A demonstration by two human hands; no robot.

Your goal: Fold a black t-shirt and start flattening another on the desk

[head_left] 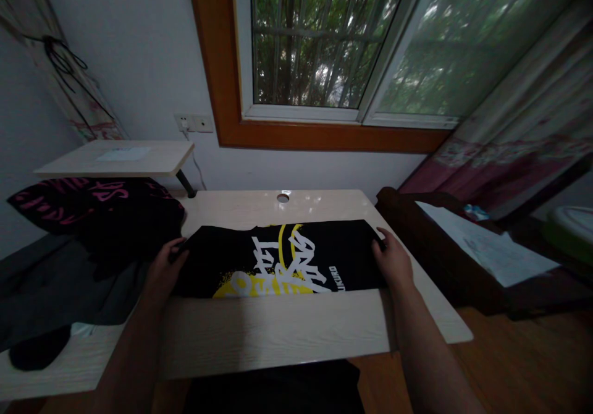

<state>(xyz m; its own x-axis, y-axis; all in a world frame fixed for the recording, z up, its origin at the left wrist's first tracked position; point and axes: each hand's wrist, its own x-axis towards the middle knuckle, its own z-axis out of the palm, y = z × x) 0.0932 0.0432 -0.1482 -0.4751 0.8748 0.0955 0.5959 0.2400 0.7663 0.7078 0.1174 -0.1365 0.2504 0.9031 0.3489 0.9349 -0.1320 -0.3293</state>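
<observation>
A black T-shirt (208, 259) with white lettering and yellow print lies folded into a long strip across the desk. At its left end, my left hand (169, 262) is closed with the fabric pinched between thumb and fingers. My right hand (391, 256) grips the opposite end the same way, near the desk's right side. Between the two hands the cloth is stretched fairly flat, its printed side up. Part of each end is hidden behind my fingers.
Dark clothes (111, 222), some with pink print, are heaped on the left of the pale desk (278, 327), below a raised shelf (162, 154). A cable hole (283, 198) is at the back. Papers (482, 241) lie on dark furniture at right, under a window (324, 49).
</observation>
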